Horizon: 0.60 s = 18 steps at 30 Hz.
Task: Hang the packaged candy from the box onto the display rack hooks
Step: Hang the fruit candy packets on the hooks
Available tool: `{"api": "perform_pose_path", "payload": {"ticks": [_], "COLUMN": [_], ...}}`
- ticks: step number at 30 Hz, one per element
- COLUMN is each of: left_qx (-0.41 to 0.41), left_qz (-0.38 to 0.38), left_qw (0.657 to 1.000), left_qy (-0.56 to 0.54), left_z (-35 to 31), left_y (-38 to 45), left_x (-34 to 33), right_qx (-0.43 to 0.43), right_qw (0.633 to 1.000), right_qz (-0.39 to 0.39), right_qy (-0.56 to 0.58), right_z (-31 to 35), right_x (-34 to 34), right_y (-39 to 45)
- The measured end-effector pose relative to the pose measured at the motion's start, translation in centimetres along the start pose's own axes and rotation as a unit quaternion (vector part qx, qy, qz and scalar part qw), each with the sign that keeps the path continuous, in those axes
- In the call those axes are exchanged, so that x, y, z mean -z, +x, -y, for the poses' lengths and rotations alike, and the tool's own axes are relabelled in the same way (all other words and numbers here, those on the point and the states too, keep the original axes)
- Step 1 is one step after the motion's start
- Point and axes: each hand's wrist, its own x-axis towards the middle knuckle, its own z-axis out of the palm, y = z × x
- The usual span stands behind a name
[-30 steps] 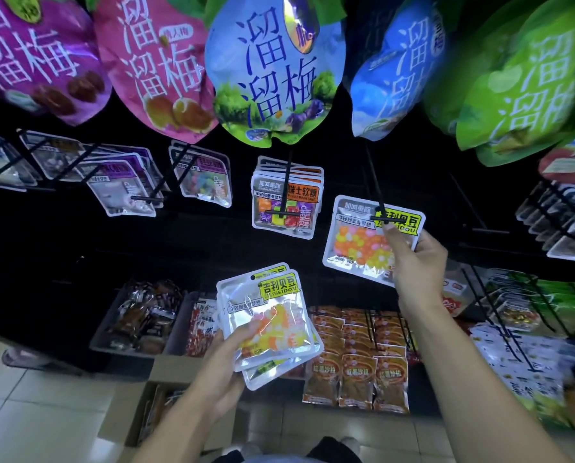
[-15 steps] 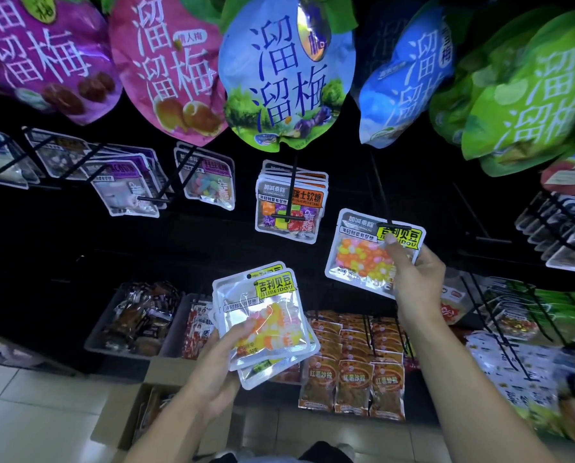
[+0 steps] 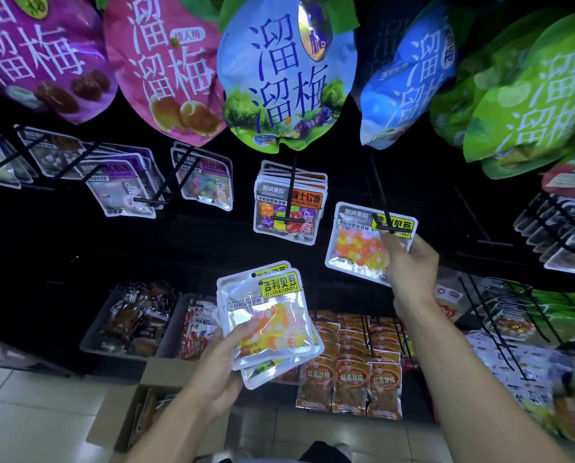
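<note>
Silver packet (image 3: pixel 356 248): on black hook (image 3: pixel 384 208), pinched by right hand (image 3: pixel 409 265) fingers.
Left hand (image 3: pixel 222 369): fingers grip stack of packets (image 3: pixel 269 322).
Cardboard box (image 3: pixel 129 416): on floor.

Large plum bags are hanging along the top: purple (image 3: pixel 35 58), pink (image 3: pixel 165 71), blue-and-green (image 3: pixel 286 78), blue (image 3: pixel 409 81), green (image 3: pixel 526 95). Beneath them, purple-labelled packs (image 3: pixel 122 188) are sitting on hooks at left, and an orange-labelled stack (image 3: pixel 289 208) is hanging mid-rack. Grey packs (image 3: pixel 560 232) are crowding hooks at far right. Lower down, a tray (image 3: pixel 88 342) is holding dark wrapped snacks (image 3: pixel 139 315). Orange pouches (image 3: pixel 349 382) are standing in rows. Pale floor tiles (image 3: pixel 28 412) are showing at bottom left.
</note>
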Motion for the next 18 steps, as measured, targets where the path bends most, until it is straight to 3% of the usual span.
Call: {"api": "perform_pose_path", "payload": {"ticks": [8, 14, 16, 18], "left_qx": [-0.006, -0.033, -0.043, -0.052], "left_qz": [0.013, -0.004, -0.013, -0.017], "left_qw": [1.000, 0.999, 0.999, 0.998], "left_qy": [-0.003, -0.004, 0.001, 0.003], "left_z": [-0.3, -0.5, -0.3, 0.1], "left_y": [0.1, 0.3, 0.6, 0.9], "left_x": [0.6, 0.8, 0.4, -0.3], "right_qx": [-0.007, -0.060, -0.080, -0.086], "right_qw": [1.000, 0.988, 0.990, 0.995], "right_qz": [-0.011, -0.135, -0.092, 0.047], "right_qy": [-0.002, 0.054, 0.067, 0.015], "right_z": [-0.4, -2.4, -2.1, -1.4], "right_x": [-2.6, -2.7, -2.3, -1.9], "right_y": [5.0, 3.2, -0.4, -4.2]}}
